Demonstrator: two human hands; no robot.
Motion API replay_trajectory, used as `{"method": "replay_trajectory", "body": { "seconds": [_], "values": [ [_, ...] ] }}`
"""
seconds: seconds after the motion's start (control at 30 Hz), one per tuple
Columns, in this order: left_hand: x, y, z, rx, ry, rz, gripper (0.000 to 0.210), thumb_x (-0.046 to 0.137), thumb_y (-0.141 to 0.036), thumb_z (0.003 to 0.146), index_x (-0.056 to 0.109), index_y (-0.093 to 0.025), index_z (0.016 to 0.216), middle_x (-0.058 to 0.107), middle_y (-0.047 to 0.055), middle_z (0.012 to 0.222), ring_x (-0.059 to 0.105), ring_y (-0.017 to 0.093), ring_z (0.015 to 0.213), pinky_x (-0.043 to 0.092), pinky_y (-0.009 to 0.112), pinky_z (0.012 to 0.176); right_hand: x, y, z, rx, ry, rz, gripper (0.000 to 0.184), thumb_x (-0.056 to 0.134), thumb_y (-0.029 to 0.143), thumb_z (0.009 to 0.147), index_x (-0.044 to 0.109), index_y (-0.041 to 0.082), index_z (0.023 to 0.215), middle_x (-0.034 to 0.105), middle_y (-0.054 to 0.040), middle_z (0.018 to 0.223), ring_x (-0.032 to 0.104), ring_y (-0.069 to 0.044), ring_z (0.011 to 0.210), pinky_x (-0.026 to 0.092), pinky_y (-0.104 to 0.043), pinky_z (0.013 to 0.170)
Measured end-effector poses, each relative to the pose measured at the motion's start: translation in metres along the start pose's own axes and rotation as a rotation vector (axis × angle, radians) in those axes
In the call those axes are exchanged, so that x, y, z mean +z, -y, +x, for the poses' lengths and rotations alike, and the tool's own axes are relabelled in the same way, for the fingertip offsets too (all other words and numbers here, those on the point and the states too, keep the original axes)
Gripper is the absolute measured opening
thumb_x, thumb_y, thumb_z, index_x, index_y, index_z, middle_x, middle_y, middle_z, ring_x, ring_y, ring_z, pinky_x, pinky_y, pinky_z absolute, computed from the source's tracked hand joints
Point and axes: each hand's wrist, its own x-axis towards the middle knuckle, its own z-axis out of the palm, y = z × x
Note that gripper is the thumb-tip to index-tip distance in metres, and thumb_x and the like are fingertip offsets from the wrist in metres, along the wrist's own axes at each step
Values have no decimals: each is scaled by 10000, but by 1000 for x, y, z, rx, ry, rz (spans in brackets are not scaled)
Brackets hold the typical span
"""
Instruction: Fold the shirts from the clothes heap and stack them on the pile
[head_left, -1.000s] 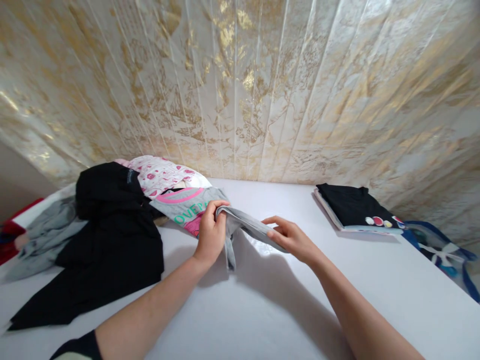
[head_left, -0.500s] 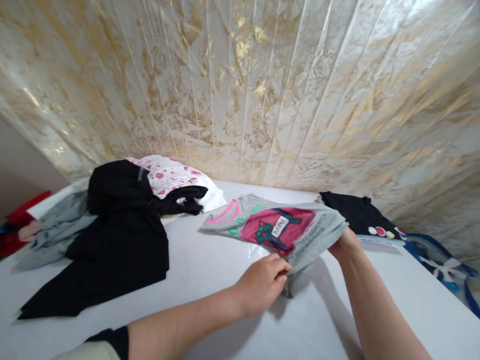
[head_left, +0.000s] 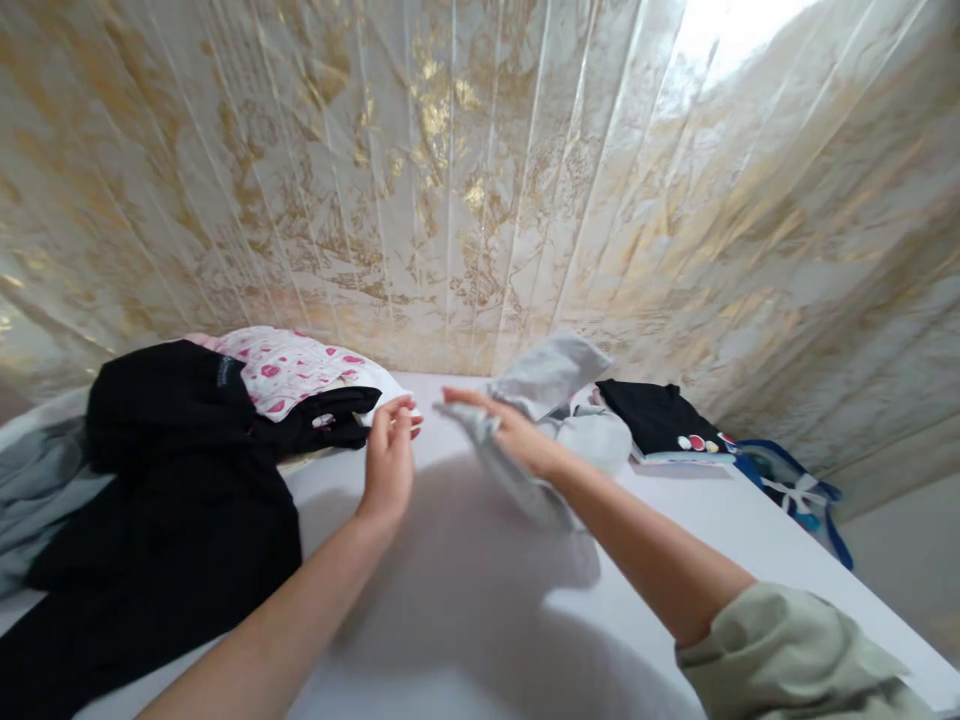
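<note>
Gray T-shirt (head_left: 559,378), blurred, partly hidden behind the right hand (head_left: 517,435) holding it above the white table (head_left: 465,600), left hand (head_left: 390,455) empty, fingers loosely curled, black garment (head_left: 172,560) cut off at left.

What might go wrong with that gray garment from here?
The gray garment looks loose and uneven at the right hand, and the left hand isn't on it, so it might slip or bunch; blur hides the right hand's grip.

Its cloth also appears close to the folded black garment, so it could brush that and disturb the folds.
</note>
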Motion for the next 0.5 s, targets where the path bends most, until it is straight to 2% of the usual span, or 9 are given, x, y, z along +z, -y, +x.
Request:
{"method": "replay_trajectory", "body": {
  "seconds": [0.03,0.07,0.1,0.17,0.23,0.3,0.37,0.43,0.5],
  "values": [
    [-8,7,11,20,-91,22,296,438,-431,909,536,-223,1095,582,67,1167,594,170,969,473,328,863,24,0,-10,-37,153,-78,663,593,301,845,345,207,1454,413,-107,1464,404,-235,1317,313,-391,1090],
    [-14,14,20,46,-152,69,294,437,-423,911,528,-226,1110,575,71,1183,582,173,1002,459,333,891,45,-1,-22,-34,296,-168,776,696,283,756,356,200,1449,386,-125,1480,391,-265,1325,316,-398,1081],
    [-19,20,26,76,-187,128,284,445,-402,908,525,-224,1114,567,77,1195,573,178,1018,451,341,909,61,-1,-34,-5,401,-247,795,753,275,700,413,209,1416,402,-130,1470,401,-294,1313,319,-417,1071],
    [-23,31,29,141,-166,265,266,469,-350,890,531,-212,1108,557,90,1189,565,189,1022,446,358,922,76,1,-56,14,476,-296,638,713,258,752,495,235,1352,474,-104,1418,464,-273,1260,352,-385,1040],
    [-18,37,22,225,-41,397,249,491,-305,865,549,-201,1084,563,93,1146,562,207,1022,447,379,927,67,2,-71,52,415,-254,451,602,253,850,546,248,1298,587,-68,1293,560,-211,1145,414,-312,967],
    [-8,40,8,311,169,515,222,491,-274,859,578,-201,1049,591,79,1068,560,219,1026,442,392,938,46,-4,-80,126,262,-250,342,507,270,910,582,246,1243,641,-49,1202,596,-184,1078,442,-284,920],
    [2,41,-7,375,447,628,218,481,-256,869,609,-214,1040,618,63,1043,553,217,1049,432,386,954,27,-19,-86,222,99,-346,316,461,273,929,596,232,1212,645,-53,1189,591,-188,1084,439,-298,928],
    [6,43,-18,395,705,763,239,483,-265,882,631,-242,1068,633,49,1098,538,214,1095,413,383,977,17,-42,-94,353,-14,-518,321,452,251,921,604,213,1201,641,-73,1180,587,-202,1070,434,-318,927],
    [6,46,-24,384,816,940,286,496,-296,888,618,-257,1144,610,53,1215,506,235,1162,381,412,1008,17,-66,-104,462,-74,-681,350,474,247,903,591,213,1231,607,-90,1230,567,-220,1086,420,-338,933]
  ]
}}
